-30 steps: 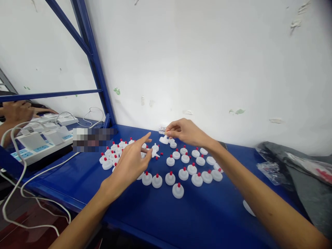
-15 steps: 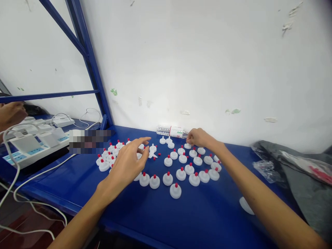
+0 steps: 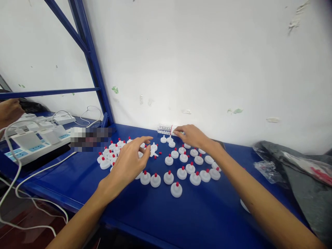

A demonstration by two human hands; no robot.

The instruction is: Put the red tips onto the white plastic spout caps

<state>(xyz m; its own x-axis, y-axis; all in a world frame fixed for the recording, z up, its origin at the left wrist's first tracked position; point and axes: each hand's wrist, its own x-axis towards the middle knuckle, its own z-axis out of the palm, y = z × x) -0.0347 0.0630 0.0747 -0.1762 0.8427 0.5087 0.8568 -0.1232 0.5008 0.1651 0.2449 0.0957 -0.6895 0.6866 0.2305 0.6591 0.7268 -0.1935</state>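
Several white round plastic caps with red tips [image 3: 176, 189] lie in rows on the blue table [image 3: 181, 221]. My left hand [image 3: 128, 162] hovers over the left cluster of caps [image 3: 106, 160], fingers spread, index finger stretched toward a cap lying on its side [image 3: 153, 150]. A few loose red tips [image 3: 160, 153] lie beside it. My right hand [image 3: 190, 136] reaches to the back of the table, fingers loosely curled over a small clear bottle [image 3: 164, 129] lying against the wall. Nothing shows in either hand.
A blue steel frame [image 3: 95, 79] stands at the left. White power strips [image 3: 33, 141] and cables [image 3: 20, 180] cover the neighbouring bench, where another person's hand [image 3: 9, 110] works. Grey cloth and plastic bags [image 3: 293, 166] lie at the right. A white disc [image 3: 243, 205] sits near my right forearm.
My right hand set a cap down in the back row, went right, then came back left over the bottle. My left hand stayed over the left cluster.
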